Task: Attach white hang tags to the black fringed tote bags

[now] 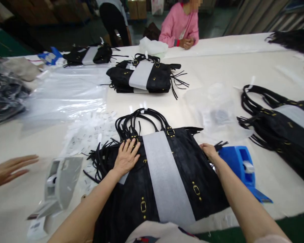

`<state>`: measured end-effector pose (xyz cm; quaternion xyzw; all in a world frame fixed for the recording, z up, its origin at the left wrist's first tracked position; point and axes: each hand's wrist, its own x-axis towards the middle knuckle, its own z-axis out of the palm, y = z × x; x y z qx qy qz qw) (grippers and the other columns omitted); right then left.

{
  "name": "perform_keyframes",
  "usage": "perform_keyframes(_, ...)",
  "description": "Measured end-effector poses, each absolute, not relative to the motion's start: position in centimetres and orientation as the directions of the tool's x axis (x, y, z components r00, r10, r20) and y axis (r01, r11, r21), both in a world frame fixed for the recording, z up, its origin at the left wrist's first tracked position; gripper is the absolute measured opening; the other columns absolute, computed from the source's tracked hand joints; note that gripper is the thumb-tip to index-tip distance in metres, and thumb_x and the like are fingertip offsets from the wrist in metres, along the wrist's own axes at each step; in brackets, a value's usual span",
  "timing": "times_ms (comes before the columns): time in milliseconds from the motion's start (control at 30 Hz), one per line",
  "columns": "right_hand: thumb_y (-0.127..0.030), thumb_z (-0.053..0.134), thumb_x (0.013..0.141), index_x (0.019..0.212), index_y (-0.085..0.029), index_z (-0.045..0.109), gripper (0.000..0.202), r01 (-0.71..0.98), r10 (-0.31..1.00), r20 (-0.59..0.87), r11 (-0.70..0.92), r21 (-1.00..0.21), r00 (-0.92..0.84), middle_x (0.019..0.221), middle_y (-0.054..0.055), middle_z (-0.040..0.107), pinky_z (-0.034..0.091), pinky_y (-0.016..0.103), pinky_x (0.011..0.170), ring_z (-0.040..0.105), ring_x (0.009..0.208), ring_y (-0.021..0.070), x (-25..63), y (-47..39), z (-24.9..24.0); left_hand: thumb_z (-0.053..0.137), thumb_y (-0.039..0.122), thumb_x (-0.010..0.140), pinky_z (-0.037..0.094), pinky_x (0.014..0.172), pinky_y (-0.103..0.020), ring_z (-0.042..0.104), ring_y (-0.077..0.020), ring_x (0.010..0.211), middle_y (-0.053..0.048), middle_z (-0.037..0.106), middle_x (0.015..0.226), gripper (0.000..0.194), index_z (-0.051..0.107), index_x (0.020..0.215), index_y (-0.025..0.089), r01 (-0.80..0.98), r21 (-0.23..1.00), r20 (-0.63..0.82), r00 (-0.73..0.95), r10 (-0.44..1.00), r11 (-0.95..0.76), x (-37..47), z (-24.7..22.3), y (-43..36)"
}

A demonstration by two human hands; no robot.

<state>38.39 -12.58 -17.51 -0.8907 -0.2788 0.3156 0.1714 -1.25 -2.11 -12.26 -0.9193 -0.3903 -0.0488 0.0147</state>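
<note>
A black fringed handbag [182,168] with gold buckles lies flat on the white table [230,64] in front of me, a white strip [164,175] wrapped down its middle. My left hand [126,157] rests palm down on the bag's upper left, fingers spread, near the fringe. At the bag's right edge my right hand [209,152] touches the side, fingers curled over it. The bag's black handles [139,121] fan out on the far side.
A blue tape dispenser [240,165] sits right of the bag, a grey one [60,182] on the left. More black bags lie at centre back [144,77], far left back [88,55] and right [281,128]. Another person's hand [7,170] reaches in at left. A person in pink [179,27] leans on the far edge.
</note>
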Motion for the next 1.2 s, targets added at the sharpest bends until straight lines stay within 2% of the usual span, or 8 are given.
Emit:
perform_keyframes(100, -0.012, 0.051, 0.053, 0.052, -0.019, 0.049, 0.007, 0.232, 0.574, -0.5, -0.774, -0.589, 0.649, 0.04, -0.004, 0.048, 0.035, 0.023, 0.043, 0.047, 0.04, 0.012, 38.5, -13.2, -16.7, 0.046, 0.032, 0.082, 0.023, 0.103, -0.048, 0.028, -0.0302, 0.128, -0.013, 0.035, 0.137, 0.05, 0.04, 0.13, 0.02, 0.705, 0.011, 0.128, 0.702, 0.701, -0.709, -1.4, -12.2, -2.1)
perform_keyframes(300, -0.032, 0.068, 0.046, 0.048, -0.021, 0.044, 0.026, 0.058, 0.488, -0.412, -0.696, -0.716, 0.77, 0.038, -0.006, 0.043, 0.031, 0.025, 0.04, 0.039, 0.038, 0.0103, 39.8, -13.6, -15.6, 0.047, 0.031, 0.082, 0.022, 0.101, -0.051, 0.026, -0.0325, 0.128, -0.014, 0.032, 0.139, 0.05, 0.039, 0.13, 0.02, 0.678, 0.075, 0.181, 0.712, 0.679, -0.731, -1.9, -13.2, -1.9)
perform_keyframes(433, -0.039, 0.072, 0.038, 0.049, -0.019, 0.043, 0.036, 0.06, 0.494, -0.314, -0.603, -0.795, 0.811, 0.046, -0.004, 0.049, 0.037, 0.025, 0.047, 0.045, 0.047, 0.0109, 40.4, -13.4, -16.1, 0.048, 0.031, 0.081, 0.021, 0.102, -0.051, 0.025, -0.0331, 0.129, -0.014, 0.031, 0.139, 0.052, 0.039, 0.131, 0.02, 0.667, 0.118, 0.204, 0.709, 0.675, -0.736, -2.0, -13.8, -1.6)
perform_keyframes(700, -0.038, 0.065, 0.05, 0.056, -0.02, 0.046, 0.028, 0.237, 0.509, -0.083, -0.532, -0.813, 0.857, 0.049, -0.005, 0.046, 0.041, 0.031, 0.06, 0.046, 0.054, 0.0135, 41.8, -13.8, -14.9, 0.045, 0.034, 0.082, 0.02, 0.102, -0.052, 0.023, -0.0319, 0.13, -0.012, 0.03, 0.14, 0.05, 0.04, 0.13, 0.021, 0.692, 0.175, 0.169, 0.679, 0.714, -0.7, -1.6, -13.8, -1.8)
perform_keyframes(800, -0.036, 0.059, 0.059, 0.069, -0.019, 0.051, 0.022, 0.349, 0.468, 0.095, -0.493, -0.797, 0.878, 0.063, -0.002, 0.052, 0.039, 0.033, 0.074, 0.049, 0.066, 0.0151, 42.6, -13.3, -12.3, 0.037, 0.039, 0.084, 0.024, 0.103, -0.048, 0.027, -0.0276, 0.129, -0.009, 0.035, 0.139, 0.05, 0.037, 0.131, 0.022, 0.682, 0.307, 0.057, 0.683, 0.728, -0.664, -2.7, -12.9, -0.4)
perform_keyframes(900, -0.036, 0.057, 0.064, 0.082, -0.017, 0.053, 0.027, 0.397, 0.425, 0.231, -0.36, -0.844, 0.875, 0.069, -0.001, 0.055, 0.041, 0.032, 0.071, 0.052, 0.067, 0.0151, 41.8, -12.0, -9.4, 0.032, 0.044, 0.085, 0.027, 0.105, -0.041, 0.032, -0.0225, 0.126, -0.007, 0.037, 0.137, 0.053, 0.035, 0.132, 0.02, 0.647, 0.467, -0.017, 0.687, 0.726, -0.602, -4.1, -10.7, 2.2)
perform_keyframes(1067, -0.035, 0.064, 0.063, 0.081, -0.016, 0.057, 0.027, 0.098, 0.611, 0.002, -0.125, -0.987, 0.792, 0.058, -0.004, 0.054, 0.041, 0.025, 0.054, 0.051, 0.053, 0.0115, 34.1, -9.5, -7.0, 0.048, 0.043, 0.077, 0.028, 0.104, -0.044, 0.039, -0.0252, 0.12, -0.008, 0.047, 0.129, 0.047, 0.052, 0.117, 0.019, 0.6, 0.675, 0.095, 0.506, 0.858, -0.429, -1.5, -5.6, 2.7)
perform_keyframes(1200, -0.031, 0.066, 0.065, 0.081, -0.017, 0.059, 0.022, -0.015, 0.785, -0.076, -0.084, -0.996, 0.615, 0.063, -0.003, 0.058, 0.04, 0.022, 0.053, 0.052, 0.056, 0.0095, 27.0, -8.4, -6.4, 0.065, 0.028, 0.064, 0.049, 0.072, -0.031, 0.06, -0.0167, 0.083, -0.012, 0.054, 0.118, 0.071, 0.037, 0.129, 0.021, 0.192, 0.98, -0.157, 0.573, 0.804, 0.054, 4.7, -5.5, -0.2)
